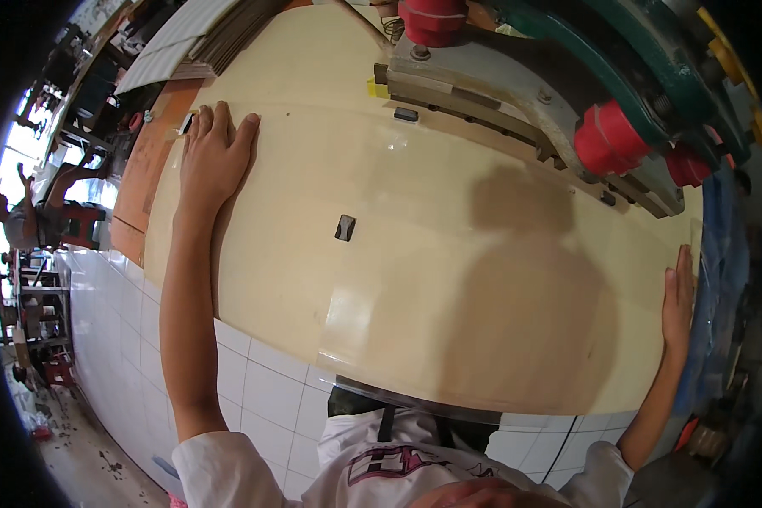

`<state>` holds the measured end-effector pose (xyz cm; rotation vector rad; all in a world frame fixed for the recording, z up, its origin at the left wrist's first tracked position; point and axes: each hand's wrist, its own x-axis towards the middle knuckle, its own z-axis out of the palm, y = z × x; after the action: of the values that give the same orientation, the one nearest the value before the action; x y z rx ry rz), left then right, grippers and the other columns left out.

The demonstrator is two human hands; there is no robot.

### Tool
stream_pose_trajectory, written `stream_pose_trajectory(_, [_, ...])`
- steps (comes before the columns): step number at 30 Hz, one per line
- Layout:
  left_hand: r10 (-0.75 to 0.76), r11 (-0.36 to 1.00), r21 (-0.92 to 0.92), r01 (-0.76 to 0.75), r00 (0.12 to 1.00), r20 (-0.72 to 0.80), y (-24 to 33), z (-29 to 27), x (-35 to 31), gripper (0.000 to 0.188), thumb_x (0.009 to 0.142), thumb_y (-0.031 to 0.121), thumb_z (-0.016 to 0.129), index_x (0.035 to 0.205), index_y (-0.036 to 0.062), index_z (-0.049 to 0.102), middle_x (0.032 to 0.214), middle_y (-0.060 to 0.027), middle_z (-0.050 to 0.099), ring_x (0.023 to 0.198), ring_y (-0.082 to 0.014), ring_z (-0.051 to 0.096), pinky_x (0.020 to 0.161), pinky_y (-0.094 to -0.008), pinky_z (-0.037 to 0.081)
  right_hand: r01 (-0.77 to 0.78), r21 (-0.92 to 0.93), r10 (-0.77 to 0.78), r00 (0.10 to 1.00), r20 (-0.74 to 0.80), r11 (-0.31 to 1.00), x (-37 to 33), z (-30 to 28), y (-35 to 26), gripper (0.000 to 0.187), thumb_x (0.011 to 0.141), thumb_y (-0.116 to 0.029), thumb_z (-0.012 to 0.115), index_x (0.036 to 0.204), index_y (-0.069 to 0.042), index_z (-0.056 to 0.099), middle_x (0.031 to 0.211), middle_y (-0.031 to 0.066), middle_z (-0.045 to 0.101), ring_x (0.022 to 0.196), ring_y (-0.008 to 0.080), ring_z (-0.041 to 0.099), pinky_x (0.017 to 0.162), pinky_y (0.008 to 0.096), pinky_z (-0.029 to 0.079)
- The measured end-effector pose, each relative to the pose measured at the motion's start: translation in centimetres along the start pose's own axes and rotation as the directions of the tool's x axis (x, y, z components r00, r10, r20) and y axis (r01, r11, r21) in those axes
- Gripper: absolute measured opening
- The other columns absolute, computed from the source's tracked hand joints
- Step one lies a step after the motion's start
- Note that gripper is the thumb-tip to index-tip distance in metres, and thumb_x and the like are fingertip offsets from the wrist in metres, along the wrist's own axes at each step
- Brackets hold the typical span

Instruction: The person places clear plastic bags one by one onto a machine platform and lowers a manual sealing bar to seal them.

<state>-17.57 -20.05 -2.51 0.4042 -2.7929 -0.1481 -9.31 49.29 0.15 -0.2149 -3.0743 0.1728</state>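
Note:
A broad cream-coloured board (296, 169) lies in front of me, with a clear plastic film (347, 326) showing glare over part of it and reaching past its near edge. My left hand (216, 157) rests flat near the board's left edge, fingers stretched out, a small dark piece (188, 123) beside the fingertips. At the far right, my right hand (677, 296) lies along the board's right edge with its fingers straight. Neither hand grips anything that shows. A small dark insert (345, 228) sits in the board between my hands.
Over the board's far right hangs a machine with a long metal bar (483, 110), green arms (605, 72) and red knobs (611, 138). Stacked pale panels (178, 46) lie at the far left. Blue sheeting (720, 254) borders the right. A person (38, 216) sits at left beyond white floor tiles (114, 296).

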Motion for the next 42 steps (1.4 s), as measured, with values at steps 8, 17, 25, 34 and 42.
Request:
stream_pose_trajectory(8, [0.033, 0.999, 0.010, -0.033, 0.999, -0.017, -0.1, 0.4, 0.2, 0.075, 0.097, 0.057, 0.041, 0.144, -0.0023, 0.041, 0.149, -0.0311, 0.036, 0.143, -0.0439, 0.028, 0.118, -0.0451, 0.023, -0.013, 0.011, 0.013, 1.000, -0.004, 1.000, -0.1, -0.1, 0.0, 0.072, 0.103, -0.053, 0.028, 0.156, -0.004, 0.020, 0.162, 0.0172, 0.019, 0.151, 0.0317, 0.012, 0.122, 0.0437, 0.006])
stream_pose_trajectory(17, [0.073, 0.997, 0.018, -0.072, 0.996, -0.050, -1.6, 1.6, 0.5, 0.076, 0.096, 0.057, 0.043, 0.143, -0.0021, 0.042, 0.148, -0.0325, 0.037, 0.142, -0.0450, 0.030, 0.117, -0.0468, 0.023, 0.014, 0.006, -0.014, 1.000, 0.017, 1.000, 0.4, 0.0, -0.2, 0.069, 0.105, -0.049, 0.028, 0.156, -0.004, 0.019, 0.163, 0.0166, 0.017, 0.152, 0.0304, 0.010, 0.122, 0.0425, 0.007])
stream_pose_trajectory(25, [0.048, 0.999, 0.008, -0.048, 0.996, -0.078, -0.2, 0.8, 0.0, 0.075, 0.097, 0.056, 0.043, 0.142, -0.0044, 0.043, 0.149, -0.0325, 0.036, 0.142, -0.0445, 0.031, 0.118, -0.0460, 0.023, 0.008, -0.045, -0.009, 1.000, -0.011, 0.999, 0.3, 0.5, 1.4, 0.067, 0.105, -0.048, 0.026, 0.156, -0.006, 0.020, 0.163, 0.0159, 0.017, 0.152, 0.0298, 0.011, 0.122, 0.0440, 0.007])
stream_pose_trajectory(34, [0.013, 1.000, -0.004, -0.013, 0.999, -0.045, 0.8, -0.1, -0.3, 0.076, 0.097, 0.057, 0.042, 0.143, -0.0031, 0.041, 0.150, -0.0329, 0.035, 0.143, -0.0443, 0.029, 0.119, -0.0463, 0.021, -0.018, -0.031, 0.018, 1.000, 0.000, 0.999, -0.4, -0.5, 0.5, 0.066, 0.106, -0.047, 0.027, 0.156, -0.005, 0.019, 0.163, 0.0157, 0.016, 0.151, 0.0303, 0.011, 0.122, 0.0443, 0.006])
stream_pose_trajectory(42, [0.042, 0.999, -0.008, -0.042, 0.999, -0.023, -0.2, 0.5, 0.2, 0.074, 0.096, 0.056, 0.044, 0.142, -0.0023, 0.042, 0.150, -0.0319, 0.036, 0.144, -0.0436, 0.028, 0.119, -0.0468, 0.020, -0.027, 0.057, 0.027, 1.000, -0.001, 0.998, 0.0, -0.4, -0.3, 0.067, 0.105, -0.046, 0.030, 0.156, -0.004, 0.021, 0.162, 0.0162, 0.019, 0.152, 0.0294, 0.012, 0.122, 0.0413, 0.008])
